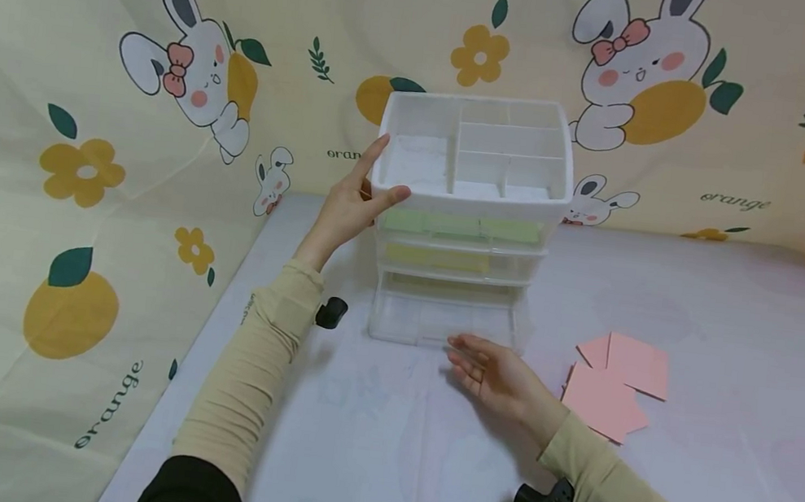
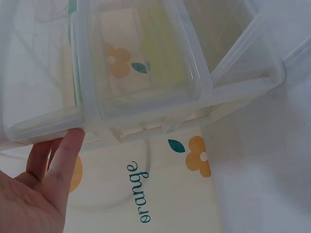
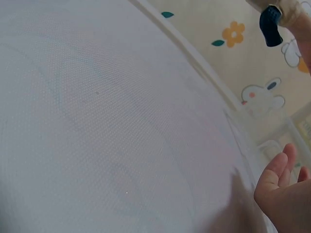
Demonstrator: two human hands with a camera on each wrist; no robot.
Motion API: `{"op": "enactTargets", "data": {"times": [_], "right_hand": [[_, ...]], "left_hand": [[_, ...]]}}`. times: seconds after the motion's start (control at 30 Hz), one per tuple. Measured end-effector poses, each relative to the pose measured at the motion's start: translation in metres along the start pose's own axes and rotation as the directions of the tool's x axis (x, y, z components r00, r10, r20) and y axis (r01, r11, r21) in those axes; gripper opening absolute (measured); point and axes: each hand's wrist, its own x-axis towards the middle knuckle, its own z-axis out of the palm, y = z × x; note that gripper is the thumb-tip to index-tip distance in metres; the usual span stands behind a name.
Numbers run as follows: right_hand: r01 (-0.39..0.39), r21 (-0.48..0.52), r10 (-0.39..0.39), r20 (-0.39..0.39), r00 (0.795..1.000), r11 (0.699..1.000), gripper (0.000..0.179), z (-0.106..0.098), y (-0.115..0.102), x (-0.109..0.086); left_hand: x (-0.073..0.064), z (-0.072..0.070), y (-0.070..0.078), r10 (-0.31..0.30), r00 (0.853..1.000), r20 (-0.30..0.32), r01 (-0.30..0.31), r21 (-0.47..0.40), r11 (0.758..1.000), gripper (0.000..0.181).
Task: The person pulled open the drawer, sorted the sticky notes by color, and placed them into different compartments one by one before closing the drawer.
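A white drawer unit [image 1: 469,205] with a divided top tray stands on the table. My left hand [image 1: 348,208] holds its upper left corner, thumb over the front rim and fingers along the side. In the left wrist view, fingertips touch the clear side [image 2: 46,124]. The clear bottom drawer [image 1: 394,328] is pulled out towards me and looks bare inside. Just at its front edge is my right hand [image 1: 503,380], fingers loosely bent and nothing held; whether they touch the drawer I cannot tell. Upper drawers show green [image 1: 435,223] and yellow [image 1: 438,258] contents.
Several pink paper squares [image 1: 600,399] lie overlapping on the white-covered table [image 1: 727,383], right of the drawer unit. A patterned cloth [image 1: 279,91] with rabbits and oranges hangs behind and along the left side.
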Motion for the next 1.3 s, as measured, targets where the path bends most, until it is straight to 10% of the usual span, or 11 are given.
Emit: {"op": "enactTargets", "data": {"times": [0.4,0.77,1.2,1.3], "right_hand": [[0.068,-0.229,-0.068,0.007,0.998,0.971,0.013,0.003,0.0,-0.001],[0.314,-0.616,-0.348,0.069,0.935,0.722,0.021,0.016,-0.032,-0.016],[0.434,-0.779,-0.625,0.07,0.777,0.453,0.014,-0.038,-0.089,-0.048],[0.416,-0.776,-0.626,0.035,0.779,0.474,0.015,-0.06,-0.103,-0.06]], "left_hand": [[0.002,-0.001,-0.001,-0.005,1.0,-0.001,0.005,0.012,1.0,0.074],[0.001,-0.003,0.002,0.004,1.0,-0.004,-0.004,0.005,1.0,0.075],[-0.001,-0.001,0.0,0.001,1.0,0.001,-0.001,0.002,1.0,0.074],[-0.001,-0.001,0.0,0.003,1.0,0.0,-0.003,0.007,1.0,0.073]]}}
